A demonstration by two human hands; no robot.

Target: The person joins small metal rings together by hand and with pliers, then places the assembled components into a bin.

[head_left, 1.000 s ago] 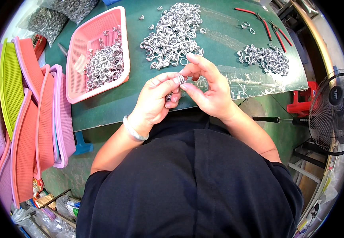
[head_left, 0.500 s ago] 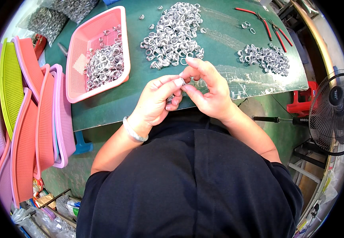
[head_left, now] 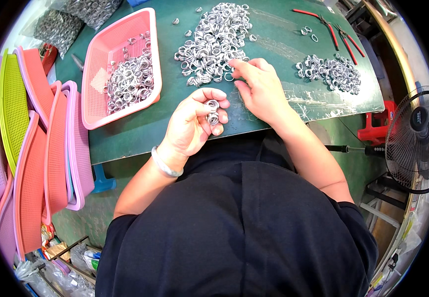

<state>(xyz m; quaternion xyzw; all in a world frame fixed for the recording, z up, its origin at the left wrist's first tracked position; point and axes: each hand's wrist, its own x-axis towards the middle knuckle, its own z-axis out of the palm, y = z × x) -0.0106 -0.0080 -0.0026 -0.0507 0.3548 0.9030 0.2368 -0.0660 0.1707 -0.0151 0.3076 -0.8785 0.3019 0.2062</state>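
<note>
My left hand [head_left: 186,127] is closed around several silver metal rings [head_left: 213,113], which show between the thumb and curled fingers. It hovers by the table's near edge and wears a pale bangle on the wrist. My right hand [head_left: 264,91] reaches to the near right side of a large heap of similar rings [head_left: 217,42]. Its index fingertip is at the heap, and its thumb is apart from the finger, with nothing visible held. One loose ring [head_left: 229,76] lies just left of the right thumb.
A pink plastic basket [head_left: 95,49] holding more rings stands on the green table [head_left: 279,64] at left. A smaller ring pile [head_left: 331,74] and red-handled pliers [head_left: 331,32] lie at right. Stacked baskets [head_left: 56,148] are at far left, a fan [head_left: 415,141] at far right.
My hands have separated. The right hand has moved from the left fingertips up to the heap's edge. The left hand has turned a little, so the rings in it show.
</note>
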